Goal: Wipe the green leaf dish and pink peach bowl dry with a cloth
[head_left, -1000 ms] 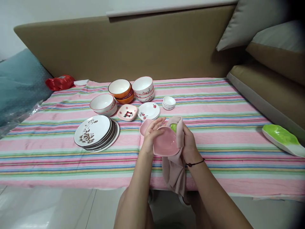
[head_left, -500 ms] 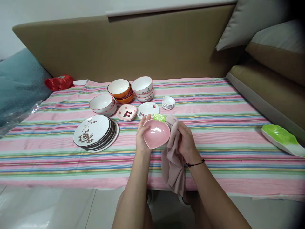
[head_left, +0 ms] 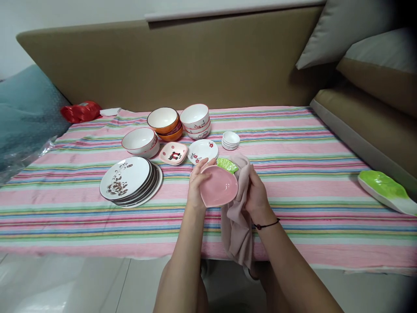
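A pink strawberry-shaped dish (head_left: 219, 187) with a green leaf end is held over the striped cloth, its hollow facing me. My left hand (head_left: 197, 184) grips its left edge, thumb over the rim. My right hand (head_left: 257, 191) is closed on a dusty-pink cloth (head_left: 237, 217), which touches the dish's right edge and hangs down toward the front edge. Behind the dish lie white flowered plates (head_left: 203, 150) and a square pink dish (head_left: 173, 153). Small white bowls (head_left: 231, 139) are stacked a little to the right of those.
Stacked plates (head_left: 125, 180) stand at the left, with white bowls (head_left: 139, 140), orange bowls (head_left: 163, 120) and more white bowls (head_left: 195, 117) behind. A green leaf-shaped dish (head_left: 384, 187) lies far right. A red bag (head_left: 81, 112) is at the back left, cushions (head_left: 384, 61) at the right.
The pink dish has shifted slightly right and turned, so more of its green leaf shows. The cloth's upper part and my left hand have moved slightly right.
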Available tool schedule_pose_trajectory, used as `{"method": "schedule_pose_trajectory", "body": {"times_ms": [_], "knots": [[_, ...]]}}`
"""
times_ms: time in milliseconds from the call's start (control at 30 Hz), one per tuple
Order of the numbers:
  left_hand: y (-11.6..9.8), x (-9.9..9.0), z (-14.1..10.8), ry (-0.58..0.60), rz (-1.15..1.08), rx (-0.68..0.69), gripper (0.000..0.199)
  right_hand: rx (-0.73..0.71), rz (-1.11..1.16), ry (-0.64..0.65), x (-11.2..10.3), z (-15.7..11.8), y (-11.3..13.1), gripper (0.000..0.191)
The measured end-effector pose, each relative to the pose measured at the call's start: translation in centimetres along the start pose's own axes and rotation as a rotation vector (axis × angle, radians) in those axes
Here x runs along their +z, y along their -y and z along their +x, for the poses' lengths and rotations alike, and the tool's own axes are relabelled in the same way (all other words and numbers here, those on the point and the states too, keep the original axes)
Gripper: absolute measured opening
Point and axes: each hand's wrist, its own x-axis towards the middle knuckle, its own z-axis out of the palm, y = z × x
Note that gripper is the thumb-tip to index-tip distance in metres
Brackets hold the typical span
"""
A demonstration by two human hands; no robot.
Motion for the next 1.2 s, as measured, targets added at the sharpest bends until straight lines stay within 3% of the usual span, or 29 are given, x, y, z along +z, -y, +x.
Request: {"method": "schedule_pose_trajectory", "body": {"times_ms": [133,267,433,533,700,867,1000,1200], "knots": [[-0.2,-0.1,0.1,0.033,0.031,0.025,0.043,0.078,0.080,0.027,-0.5,0.2,-0.1,0.039],[-0.6,-0.2,0.1,0.118,0.084,0.038,0.045,0.005,-0.064,0.016,-0.9,0.4,-0.1,0.028],[-0.6,-0.4,0.2,0.232,0.161,-0.017,0.050,-0.039,-0.254,0.078,-0.8,0.3,-0.2,0.029],[-0.3,-0.6,0.4,0.226,0.199,-0.004,0.051,-0.093,-0.342,0.069,-0.7,0.3,-0.3,0.028],[0.1,-0.4,0.3,0.210,0.178,0.056,0.047,-0.206,-0.443,-0.099,-0.9,0.6,-0.6,0.023],[0.1,0.1,0.0,0.088,0.096,0.122,0.040,-0.243,-0.407,-0.208,-1.4,0.9,-0.9,0.018],[-0.5,0.1,0.1,0.069,0.094,0.107,0.037,-0.226,-0.391,-0.155,-1.5,0.7,-0.9,0.024],[-0.8,-0.3,-0.1,0.256,0.148,-0.076,0.035,-0.225,-0.423,-0.027,-1.4,0.5,-0.4,0.019]]}}
